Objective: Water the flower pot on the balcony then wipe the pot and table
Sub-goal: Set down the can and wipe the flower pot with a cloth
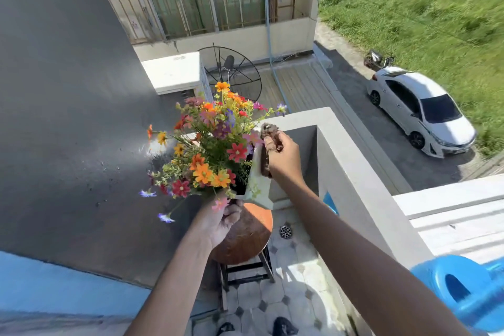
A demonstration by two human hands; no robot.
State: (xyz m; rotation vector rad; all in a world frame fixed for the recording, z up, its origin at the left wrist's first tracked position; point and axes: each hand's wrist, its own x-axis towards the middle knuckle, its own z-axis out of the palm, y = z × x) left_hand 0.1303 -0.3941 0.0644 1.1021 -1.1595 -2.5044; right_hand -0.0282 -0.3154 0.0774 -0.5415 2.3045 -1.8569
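— Where was the flower pot (257, 177)?
— Lifted just above the round wooden counter (245, 237), tilted, its colourful flowers (210, 144) leaning towards the grey wall (68, 90).
— And the hands?
— The left hand (221, 222) had its grip closed round the pot's lower corner, under the blooms. The right hand (283, 158) had its grip closed on a brown cloth (268, 144), pressed against the pot's white side.
— Anything else nearby?
— A blue watering can (458, 286) sat at the lower right by the balcony parapet (354, 172); a floor drain (285, 231) showed just beside the counter.
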